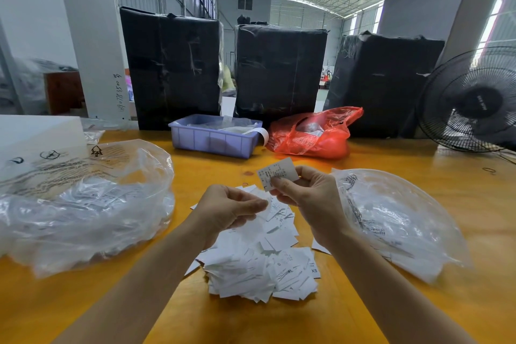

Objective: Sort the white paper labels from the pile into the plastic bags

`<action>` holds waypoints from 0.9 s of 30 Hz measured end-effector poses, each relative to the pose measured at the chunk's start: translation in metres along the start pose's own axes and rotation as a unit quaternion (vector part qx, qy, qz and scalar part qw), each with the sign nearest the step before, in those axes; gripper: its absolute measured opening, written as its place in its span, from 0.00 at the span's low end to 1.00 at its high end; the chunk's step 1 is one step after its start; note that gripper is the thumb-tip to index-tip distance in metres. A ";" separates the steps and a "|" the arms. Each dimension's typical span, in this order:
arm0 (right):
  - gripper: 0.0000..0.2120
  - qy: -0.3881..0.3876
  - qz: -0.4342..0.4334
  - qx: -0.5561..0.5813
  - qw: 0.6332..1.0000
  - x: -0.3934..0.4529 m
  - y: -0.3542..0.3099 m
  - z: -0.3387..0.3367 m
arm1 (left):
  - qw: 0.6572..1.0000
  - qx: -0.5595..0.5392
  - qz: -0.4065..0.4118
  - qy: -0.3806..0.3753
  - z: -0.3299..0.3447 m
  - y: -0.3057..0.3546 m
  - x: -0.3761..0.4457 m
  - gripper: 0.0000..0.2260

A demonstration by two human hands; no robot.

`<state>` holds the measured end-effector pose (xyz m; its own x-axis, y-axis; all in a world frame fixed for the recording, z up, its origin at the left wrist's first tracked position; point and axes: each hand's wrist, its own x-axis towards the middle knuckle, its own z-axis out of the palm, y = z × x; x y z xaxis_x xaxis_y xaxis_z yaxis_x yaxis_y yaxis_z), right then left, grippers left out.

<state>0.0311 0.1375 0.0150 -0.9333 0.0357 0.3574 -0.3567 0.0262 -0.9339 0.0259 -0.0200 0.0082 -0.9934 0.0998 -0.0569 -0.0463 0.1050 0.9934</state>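
Observation:
A pile of white paper labels [265, 262] lies on the yellow table [251, 321] in front of me, some showing size letters. My right hand [307, 193] pinches one printed label [277, 173] upright above the pile. My left hand [229, 209] is beside it, its fingertips pinching another blurred label [269, 208]. A large clear plastic bag [83, 204] with labels inside lies on the left. A second clear plastic bag [396, 220] lies on the right.
At the back of the table stand a blue plastic bin [215, 141] and a red plastic bag [315, 134]. Behind them are three black wrapped bales [279, 70]. A black fan [474, 100] stands at the right edge.

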 end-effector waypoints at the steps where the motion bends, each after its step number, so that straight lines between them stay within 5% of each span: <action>1: 0.05 -0.002 0.002 0.000 1.000 0.000 0.000 0.001 | 1.000 0.002 0.001 0.002 0.000 0.000 0.000 0.05; 18: 0.04 0.005 0.010 -0.029 1.000 0.000 0.004 0.000 | 0.999 -0.029 0.010 0.017 -0.002 0.001 0.002 0.05; 27: 0.03 -0.041 0.117 0.036 0.992 0.002 0.005 0.000 | 0.998 -0.041 0.021 0.035 -0.002 -0.001 0.003 0.06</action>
<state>0.0275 0.1377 0.0113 -0.9901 -0.0491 0.1312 -0.1290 -0.0450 -0.9906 0.0230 -0.0220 0.0076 -0.9994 0.0335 -0.0103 -0.0097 0.0200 0.9998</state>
